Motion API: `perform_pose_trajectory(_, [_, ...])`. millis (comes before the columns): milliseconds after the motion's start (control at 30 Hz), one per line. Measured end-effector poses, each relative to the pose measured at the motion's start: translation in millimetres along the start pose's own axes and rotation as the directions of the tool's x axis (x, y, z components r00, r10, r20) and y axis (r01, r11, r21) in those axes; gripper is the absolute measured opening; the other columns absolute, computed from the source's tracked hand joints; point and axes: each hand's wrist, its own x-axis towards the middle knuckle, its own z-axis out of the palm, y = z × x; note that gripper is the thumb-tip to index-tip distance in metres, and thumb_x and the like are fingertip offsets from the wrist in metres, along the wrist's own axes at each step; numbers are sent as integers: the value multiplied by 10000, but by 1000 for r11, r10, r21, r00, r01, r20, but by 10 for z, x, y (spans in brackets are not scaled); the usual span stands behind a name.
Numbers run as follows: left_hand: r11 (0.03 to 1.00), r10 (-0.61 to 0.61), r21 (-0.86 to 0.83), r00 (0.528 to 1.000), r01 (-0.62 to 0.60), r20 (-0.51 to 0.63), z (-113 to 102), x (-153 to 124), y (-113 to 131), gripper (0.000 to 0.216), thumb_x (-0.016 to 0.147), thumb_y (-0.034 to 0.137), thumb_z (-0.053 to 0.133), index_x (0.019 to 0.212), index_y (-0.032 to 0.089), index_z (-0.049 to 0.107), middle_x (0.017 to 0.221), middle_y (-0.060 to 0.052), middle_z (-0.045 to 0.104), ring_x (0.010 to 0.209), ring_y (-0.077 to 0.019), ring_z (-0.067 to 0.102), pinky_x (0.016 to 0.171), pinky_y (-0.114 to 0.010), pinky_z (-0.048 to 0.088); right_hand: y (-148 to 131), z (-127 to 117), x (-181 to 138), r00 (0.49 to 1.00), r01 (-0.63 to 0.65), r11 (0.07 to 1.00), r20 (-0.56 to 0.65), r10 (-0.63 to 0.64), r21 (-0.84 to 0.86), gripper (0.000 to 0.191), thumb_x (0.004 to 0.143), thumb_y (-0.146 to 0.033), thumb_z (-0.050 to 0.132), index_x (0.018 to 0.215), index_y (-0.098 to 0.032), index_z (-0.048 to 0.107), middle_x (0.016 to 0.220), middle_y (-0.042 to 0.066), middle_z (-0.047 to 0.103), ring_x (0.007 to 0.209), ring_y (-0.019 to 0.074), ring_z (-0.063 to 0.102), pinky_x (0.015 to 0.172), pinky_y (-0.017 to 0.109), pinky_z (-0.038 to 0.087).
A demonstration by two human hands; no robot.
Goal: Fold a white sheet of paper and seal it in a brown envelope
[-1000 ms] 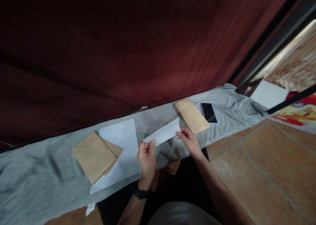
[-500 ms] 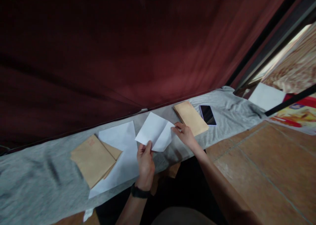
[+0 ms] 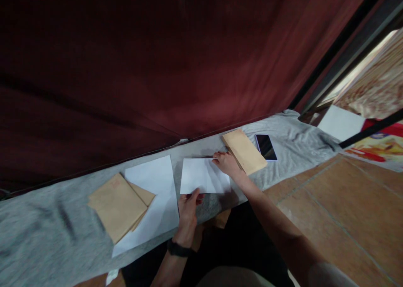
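A folded white sheet of paper [image 3: 201,175] lies nearly flat on the grey cloth [image 3: 47,228]. My left hand [image 3: 189,207] pinches its near edge, fingers closed on the paper. My right hand [image 3: 225,163] rests on the sheet's far right corner, fingers curled and pressing it down. A black band sits on my left wrist.
Left of the sheet lies a larger white sheet [image 3: 154,194] with a stack of brown envelopes [image 3: 118,205] on it. To the right are another brown envelope [image 3: 244,150] and a dark phone [image 3: 266,147]. A dark red curtain [image 3: 157,60] hangs behind. Tiled floor [image 3: 340,203] is at right.
The folded sheet was held up in the air between both hands; it has come down flat onto the grey cloth, and my right hand has slid to its far corner.
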Motion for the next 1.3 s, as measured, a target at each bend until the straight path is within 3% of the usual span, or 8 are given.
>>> perform_pose_trajectory(167, [999, 39, -18, 999, -39, 25, -18, -15, -8, 261, 660, 344, 809, 829, 232, 645, 779, -28, 728, 587, -198, 680, 591, -387, 567, -154, 260, -307, 983, 80, 992, -173, -62, 96, 374, 1018, -227, 423, 1346, -181, 598, 1457, 131, 552, 1342, 263, 497, 1173, 471, 295])
perform_pose_trajectory(333, [1000, 6, -21, 997, -4, 83, -79, -55, 0, 288, 668, 356, 808, 876, 225, 657, 857, -61, 747, 669, -217, 716, 701, -429, 599, -318, 624, -767, 973, 219, 952, -124, -196, 215, 423, 1021, -300, 444, 1418, -196, 547, 1476, 100, 543, 1371, 228, 488, 1184, 445, 331])
perform_pose_trajectory(467, [989, -99, 122, 982, 80, 158, -217, -163, -13, 392, 655, 490, 811, 841, 179, 660, 723, -77, 729, 615, -231, 710, 562, -354, 568, -351, 734, -938, 976, 204, 968, -107, -190, 148, 468, 1020, -321, 461, 1474, -211, 485, 1545, 91, 454, 1420, 256, 432, 1211, 490, 277])
perform_pose_trajectory(567, [949, -11, 311, 975, -60, 222, -238, -265, 5, 396, 717, 559, 749, 796, 179, 666, 651, -55, 702, 558, -210, 683, 508, -308, 536, -357, 715, -949, 977, 203, 970, -94, -192, 135, 471, 1029, -322, 440, 1485, -206, 468, 1560, 86, 431, 1431, 253, 416, 1217, 489, 265])
perform_pose_trajectory(733, [516, 392, 559, 759, -649, 520, 0, -127, 76, 401, 978, 397, 440, 1278, 219, 639, 1367, -112, 636, 1306, -249, 564, 1098, -444, 457, -381, 692, -949, 978, 202, 972, -75, -194, 119, 507, 1016, -296, 443, 1516, -216, 424, 1581, 77, 393, 1445, 263, 394, 1223, 494, 246])
perform_pose_trajectory(867, [90, 363, 639, 623, -764, 693, 157, 240, 46, 517, 998, 324, 370, 1463, 122, 473, 1563, -143, 424, 1488, -259, 320, 1221, -501, 285, -409, 723, -974, 979, 183, 981, -102, -175, 70, 558, 993, -223, 446, 1546, -226, 367, 1574, 77, 404, 1441, 255, 402, 1223, 483, 251])
perform_pose_trajectory(967, [-106, 346, 655, 590, -748, 729, 155, 442, -9, 544, 1009, 331, 343, 1515, 141, 399, 1597, -124, 368, 1510, -249, 268, 1235, -500, 242, -429, 767, -981, 977, 170, 984, -137, -162, 48, 530, 1002, -224, 437, 1530, -206, 399, 1564, 93, 418, 1438, 255, 407, 1222, 485, 255])
perform_pose_trajectory(1300, [-136, 502, 805, 660, -578, 559, 41, 563, 15, 599, 1001, 344, 319, 1529, 63, 350, 1594, -197, 341, 1512, -298, 254, 1215, -522, 244, -287, 876, -958, 957, -96, 985, -259, 130, 143, 547, 1035, -324, 395, 1537, -108, 368, 1574, 175, 368, 1463, 316, 358, 1210, 532, 252])
